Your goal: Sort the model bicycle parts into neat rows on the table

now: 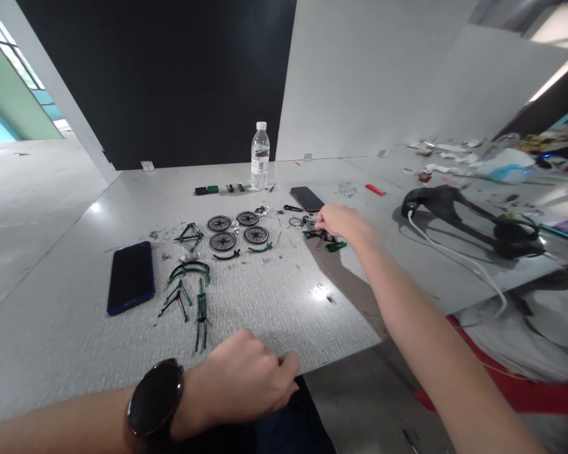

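Note:
My right hand [341, 222] reaches far across the grey table [284, 296], fingers pinched over a heap of small green and black model parts [319, 234]; what it pinches is too small to name. My left hand [246, 378], a black watch [154, 398] on its wrist, rests curled at the table's near edge with nothing visible in it. Four small black spoked wheels [237, 229] lie in a cluster mid-table. A green frame triangle [189, 236], curved mudguards [189, 271] and fork pieces [201, 312] lie to their left.
A blue phone [131, 276] lies at the left, a dark phone [307, 198] beyond the parts. A water bottle [260, 156] stands at the back. A black headset [459, 211] with a white cable [459, 261] lies to the right, clutter behind it.

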A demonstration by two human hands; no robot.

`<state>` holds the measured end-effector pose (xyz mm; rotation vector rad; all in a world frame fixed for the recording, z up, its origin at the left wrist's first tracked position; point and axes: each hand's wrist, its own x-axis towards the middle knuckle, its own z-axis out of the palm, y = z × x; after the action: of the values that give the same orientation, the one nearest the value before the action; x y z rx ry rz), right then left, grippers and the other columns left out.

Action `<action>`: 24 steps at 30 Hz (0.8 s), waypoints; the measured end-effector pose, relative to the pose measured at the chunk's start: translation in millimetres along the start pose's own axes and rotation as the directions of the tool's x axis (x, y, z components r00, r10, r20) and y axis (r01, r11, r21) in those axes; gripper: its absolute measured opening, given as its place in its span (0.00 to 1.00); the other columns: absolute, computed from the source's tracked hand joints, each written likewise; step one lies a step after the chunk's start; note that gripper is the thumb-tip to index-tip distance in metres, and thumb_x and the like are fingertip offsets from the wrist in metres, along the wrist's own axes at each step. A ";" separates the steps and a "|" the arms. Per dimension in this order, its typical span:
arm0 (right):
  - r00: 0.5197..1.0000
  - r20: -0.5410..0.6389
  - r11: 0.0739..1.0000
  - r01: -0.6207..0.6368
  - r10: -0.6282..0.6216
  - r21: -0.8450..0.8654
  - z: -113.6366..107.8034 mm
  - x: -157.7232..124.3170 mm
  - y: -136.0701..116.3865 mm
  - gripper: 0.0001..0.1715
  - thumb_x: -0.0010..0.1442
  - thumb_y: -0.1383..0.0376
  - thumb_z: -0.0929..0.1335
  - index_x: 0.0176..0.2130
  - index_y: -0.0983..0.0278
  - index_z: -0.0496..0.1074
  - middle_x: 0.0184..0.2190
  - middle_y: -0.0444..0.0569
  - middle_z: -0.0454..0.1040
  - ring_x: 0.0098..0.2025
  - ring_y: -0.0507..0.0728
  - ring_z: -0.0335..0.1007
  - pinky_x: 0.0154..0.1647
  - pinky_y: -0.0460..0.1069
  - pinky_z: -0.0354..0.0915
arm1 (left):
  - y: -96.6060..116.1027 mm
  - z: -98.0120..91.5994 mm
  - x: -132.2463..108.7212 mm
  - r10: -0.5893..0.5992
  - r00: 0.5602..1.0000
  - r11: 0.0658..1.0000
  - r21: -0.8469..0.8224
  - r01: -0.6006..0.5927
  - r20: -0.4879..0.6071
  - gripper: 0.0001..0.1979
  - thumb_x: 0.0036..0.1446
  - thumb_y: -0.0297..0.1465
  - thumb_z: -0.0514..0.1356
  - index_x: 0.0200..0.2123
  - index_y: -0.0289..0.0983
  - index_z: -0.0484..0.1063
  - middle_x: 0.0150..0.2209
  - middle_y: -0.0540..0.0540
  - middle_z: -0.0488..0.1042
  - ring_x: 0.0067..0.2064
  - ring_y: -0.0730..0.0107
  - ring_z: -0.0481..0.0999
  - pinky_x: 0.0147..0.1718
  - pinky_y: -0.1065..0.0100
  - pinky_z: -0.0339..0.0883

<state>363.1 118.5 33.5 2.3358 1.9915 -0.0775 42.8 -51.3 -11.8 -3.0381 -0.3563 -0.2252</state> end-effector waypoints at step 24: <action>0.912 -0.008 0.876 0.397 -0.411 0.273 -13.9 -55.0 -64.8 0.13 0.70 0.61 0.63 0.41 0.62 0.75 0.46 0.54 0.77 0.33 0.54 0.70 0.33 0.51 0.62 | -0.2 -1.4 -0.3 -0.008 1.000 1.000 -0.016 0.009 0.016 0.11 0.68 0.39 0.58 0.34 0.38 0.67 0.18 0.52 0.73 0.16 0.69 0.70 0.14 0.67 0.46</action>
<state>290.3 75.8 50.6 1.9744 2.5505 -0.4527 42.2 -51.3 -10.5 -3.0569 -0.3704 -0.2053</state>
